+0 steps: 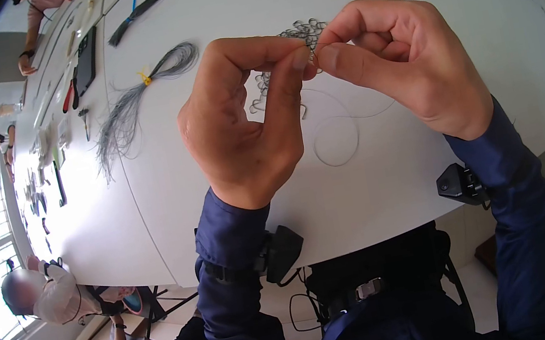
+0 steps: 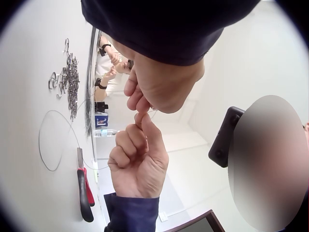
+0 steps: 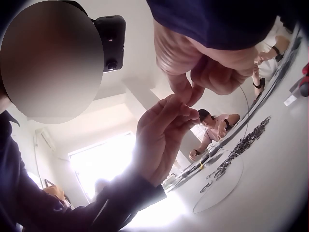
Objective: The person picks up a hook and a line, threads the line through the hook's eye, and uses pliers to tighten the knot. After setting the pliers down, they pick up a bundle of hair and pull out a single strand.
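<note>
My left hand (image 1: pixel 245 117) and right hand (image 1: pixel 417 63) meet fingertip to fingertip above the table, thumbs against forefingers. Between them they pinch a thin grey wire (image 1: pixel 358 137), whose slack runs from near the right hand into a loose loop over the tabletop. A small shiny bit shows at the left fingertips; I cannot tell what it is. Behind the hands lies a pile of curved, hook-like metal pieces (image 1: pixel 296 30), partly covered by the fingers. In the left wrist view, this pile (image 2: pixel 72 84) spreads out beside the wire loop (image 2: pixel 39 140).
Pliers with red and black handles (image 2: pixel 85 193) lie on the table. A grey wire bundle with a yellow tie (image 1: pixel 147 78) and a darker bundle (image 1: pixel 151 6) are to the left. Beyond the table seam sits a flat black object (image 1: pixel 86 60). Other people are around the table.
</note>
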`<state>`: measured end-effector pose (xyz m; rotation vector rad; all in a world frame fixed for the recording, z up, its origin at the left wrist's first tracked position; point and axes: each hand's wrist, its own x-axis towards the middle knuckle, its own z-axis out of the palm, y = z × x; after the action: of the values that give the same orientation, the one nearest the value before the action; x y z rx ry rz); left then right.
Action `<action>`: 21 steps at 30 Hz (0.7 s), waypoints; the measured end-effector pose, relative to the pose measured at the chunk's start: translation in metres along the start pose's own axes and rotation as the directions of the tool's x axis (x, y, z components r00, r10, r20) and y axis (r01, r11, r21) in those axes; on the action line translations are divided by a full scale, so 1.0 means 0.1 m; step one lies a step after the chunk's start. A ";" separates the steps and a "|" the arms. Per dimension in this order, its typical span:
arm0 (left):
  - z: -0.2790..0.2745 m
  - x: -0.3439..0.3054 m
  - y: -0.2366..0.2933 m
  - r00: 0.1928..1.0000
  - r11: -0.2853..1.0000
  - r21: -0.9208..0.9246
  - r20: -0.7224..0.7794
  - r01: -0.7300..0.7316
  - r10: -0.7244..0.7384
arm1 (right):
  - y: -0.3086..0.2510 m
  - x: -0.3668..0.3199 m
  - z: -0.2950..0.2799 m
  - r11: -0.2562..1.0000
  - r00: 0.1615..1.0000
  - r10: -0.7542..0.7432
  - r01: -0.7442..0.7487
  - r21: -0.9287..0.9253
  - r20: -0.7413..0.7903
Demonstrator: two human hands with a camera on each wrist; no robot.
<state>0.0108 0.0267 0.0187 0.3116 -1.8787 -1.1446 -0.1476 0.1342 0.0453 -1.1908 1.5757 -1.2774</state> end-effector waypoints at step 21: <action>0.06 0.02 -0.03 0.988 0.997 0.076 -0.151 0.016 -0.005 | 0.08 -0.03 0.24 0.762 0.813 -0.555 0.412 -0.500 -0.176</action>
<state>0.0046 0.0275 0.0161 0.4400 -1.7920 -1.0276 -0.1258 0.1313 0.0324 -1.8634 1.9344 -1.5471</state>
